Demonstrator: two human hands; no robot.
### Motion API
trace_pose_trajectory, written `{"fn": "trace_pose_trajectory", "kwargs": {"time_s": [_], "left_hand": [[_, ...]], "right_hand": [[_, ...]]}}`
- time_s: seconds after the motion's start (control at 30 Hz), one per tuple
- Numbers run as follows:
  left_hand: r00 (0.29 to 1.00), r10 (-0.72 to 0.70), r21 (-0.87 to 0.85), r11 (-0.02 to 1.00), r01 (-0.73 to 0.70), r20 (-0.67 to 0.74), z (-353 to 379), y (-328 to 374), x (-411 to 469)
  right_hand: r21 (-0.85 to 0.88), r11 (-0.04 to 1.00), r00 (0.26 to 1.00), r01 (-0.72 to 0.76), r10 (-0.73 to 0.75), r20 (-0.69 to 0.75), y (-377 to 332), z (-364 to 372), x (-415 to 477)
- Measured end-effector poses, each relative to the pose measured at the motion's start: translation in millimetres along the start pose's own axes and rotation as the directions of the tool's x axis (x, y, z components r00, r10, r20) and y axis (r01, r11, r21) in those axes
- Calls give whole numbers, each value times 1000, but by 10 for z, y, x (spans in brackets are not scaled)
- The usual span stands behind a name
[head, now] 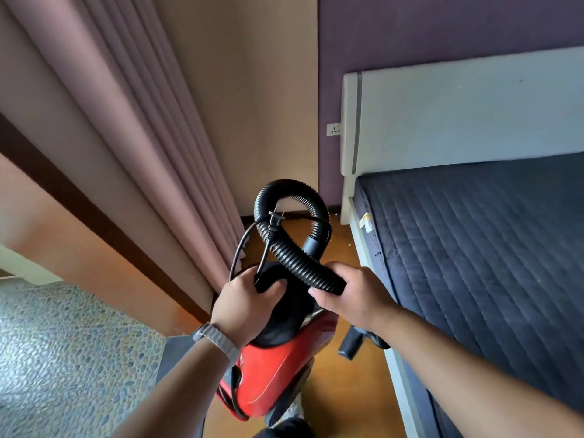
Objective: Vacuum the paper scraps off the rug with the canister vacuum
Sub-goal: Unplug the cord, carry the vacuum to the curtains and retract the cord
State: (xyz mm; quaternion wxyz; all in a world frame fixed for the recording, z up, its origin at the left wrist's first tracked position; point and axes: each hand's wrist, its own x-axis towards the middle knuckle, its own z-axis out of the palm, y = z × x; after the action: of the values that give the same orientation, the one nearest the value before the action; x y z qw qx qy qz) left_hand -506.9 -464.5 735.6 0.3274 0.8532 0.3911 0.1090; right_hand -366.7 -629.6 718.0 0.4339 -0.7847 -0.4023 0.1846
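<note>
The red canister vacuum (268,371) hangs in the air in front of me, above the wooden floor. My left hand (243,305) grips its black top handle, and the black power cord (240,245) loops up past that hand. The ribbed black hose (294,254) curls in a loop above the canister, with the plug (274,220) lying across it. My right hand (354,295) grips the hose near its lower end. A few small pale scraps (350,245) lie on the floor by the bed. No rug is in view.
A bed with a dark blue quilted mattress (489,257) and white headboard (458,115) fills the right. Pink curtains (132,147) hang at the left. A wall socket (333,129) sits beside the headboard. A narrow strip of wooden floor (344,384) runs between them. Pebble-patterned flooring (63,358) lies lower left.
</note>
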Motion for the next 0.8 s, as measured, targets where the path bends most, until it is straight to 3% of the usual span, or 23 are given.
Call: {"fn": "trace_pose_trajectory", "kwargs": {"time_s": [0.33,0.57,0.8], "left_hand": [[998,9,-17,1000,-8,69,449,133,1524],[992,-26,33,999,22,124,592,332,2630],[988,-79,60,996,72,131,677,458,3479]], "right_hand": [[-110,993,999,-49,51,13,619,-284,1396],[-49,992,993,-116,117,25,846,-445,2329],[-4,997,996,-83,83,35,1147,-490,3163]]}}
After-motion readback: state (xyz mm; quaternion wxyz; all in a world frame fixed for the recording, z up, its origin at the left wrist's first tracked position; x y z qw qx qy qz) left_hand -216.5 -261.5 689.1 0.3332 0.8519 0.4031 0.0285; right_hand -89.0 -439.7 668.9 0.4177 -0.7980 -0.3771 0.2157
